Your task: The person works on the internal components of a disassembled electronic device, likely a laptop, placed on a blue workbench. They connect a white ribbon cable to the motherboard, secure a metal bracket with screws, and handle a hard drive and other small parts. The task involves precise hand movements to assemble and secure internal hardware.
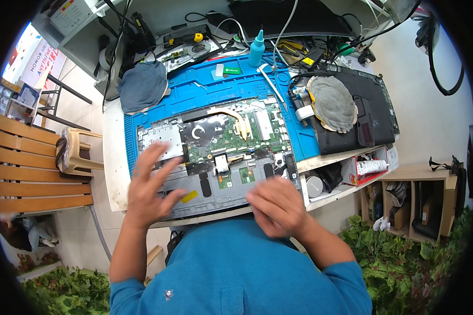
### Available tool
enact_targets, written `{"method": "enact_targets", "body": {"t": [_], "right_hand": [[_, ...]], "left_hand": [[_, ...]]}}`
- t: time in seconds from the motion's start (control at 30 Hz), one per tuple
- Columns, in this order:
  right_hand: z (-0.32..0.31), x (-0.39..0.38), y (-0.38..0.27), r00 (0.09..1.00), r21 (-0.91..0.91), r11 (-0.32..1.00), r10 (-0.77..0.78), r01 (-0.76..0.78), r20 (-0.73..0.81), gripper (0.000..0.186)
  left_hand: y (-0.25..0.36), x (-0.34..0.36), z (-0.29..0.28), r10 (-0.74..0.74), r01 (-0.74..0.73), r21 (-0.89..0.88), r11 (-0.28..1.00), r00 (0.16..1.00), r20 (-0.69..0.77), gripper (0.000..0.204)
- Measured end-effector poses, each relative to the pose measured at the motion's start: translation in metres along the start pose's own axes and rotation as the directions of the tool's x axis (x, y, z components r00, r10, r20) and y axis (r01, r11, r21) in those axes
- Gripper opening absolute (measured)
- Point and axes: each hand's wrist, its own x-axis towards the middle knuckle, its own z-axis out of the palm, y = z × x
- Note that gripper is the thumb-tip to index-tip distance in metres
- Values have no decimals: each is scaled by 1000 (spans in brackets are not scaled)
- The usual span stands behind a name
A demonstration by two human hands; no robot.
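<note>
**Reached over a grey plastic laptop base (215, 153) with its insides bare**

Held the left hand (151, 189) above, or lightly on, the left part of the base, fingers spread wide and blurred, seemingly gripping nothing; perhaps splayed to clear the exposed parts. Had the right hand (279, 207) near the right front corner, fingers curled and pressed together; could not tell whether pinching something, nor whether touching the casing.

Found the base lying flat on a ridged blue work mat (249, 86), front edge nearest the blue fabric shirt (210, 257), probably for reach and a steady bed. Saw the green circuit board (228, 139) and curved copper-coloured heat pipe (242, 125) facing up, presumably for access from above. Noticed a turquoise squeeze bottle with a pointed nozzle (257, 51) upright behind the base, likely handy yet out of the way. Spotted a round grey cloth pad (333, 104) on a black laptop casing (333, 143) at the right, apparently set aside.
</note>
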Motion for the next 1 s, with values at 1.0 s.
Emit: {"method": "enact_targets", "body": {"t": [1.0], "right_hand": [[102, -188, 108, 566, -297, 657, 751, -693, 340, 70]], "left_hand": [[-141, -269, 224, -758, 859, -512, -3, 332, 562, 60]]}}
